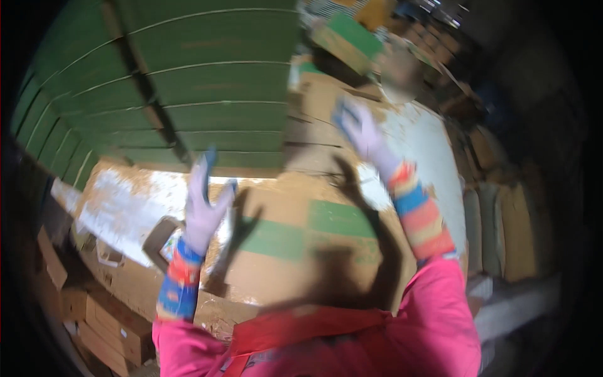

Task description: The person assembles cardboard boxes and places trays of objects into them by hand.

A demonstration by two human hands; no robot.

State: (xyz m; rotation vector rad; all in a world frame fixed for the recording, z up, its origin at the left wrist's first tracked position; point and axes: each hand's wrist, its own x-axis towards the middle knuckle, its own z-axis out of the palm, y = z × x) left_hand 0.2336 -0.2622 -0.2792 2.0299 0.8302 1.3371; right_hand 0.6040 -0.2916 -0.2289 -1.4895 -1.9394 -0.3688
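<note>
Both of my hands wear pale lilac gloves with blue fingertips. My left hand (205, 207) is raised with fingers apart in front of a stack of green cardboard cartons (216, 85), and I see nothing in it. Further right, my right hand (360, 127) reaches forward over brown cardboard, its fingers blurred and spread, also holding nothing visible. Between my arms lies a flat cardboard carton (268, 278) with green printed panels, crossed by shadows of my arms and head. Blur hides whether either hand touches a surface.
A small open box (162, 240) sits beside my left wrist on the white, crumb-strewn tabletop (122, 212). Brown cartons (108, 330) lie low on the left. At the far end rests a green-and-brown carton (348, 42). Upright folded cardboard (499, 231) stands at right.
</note>
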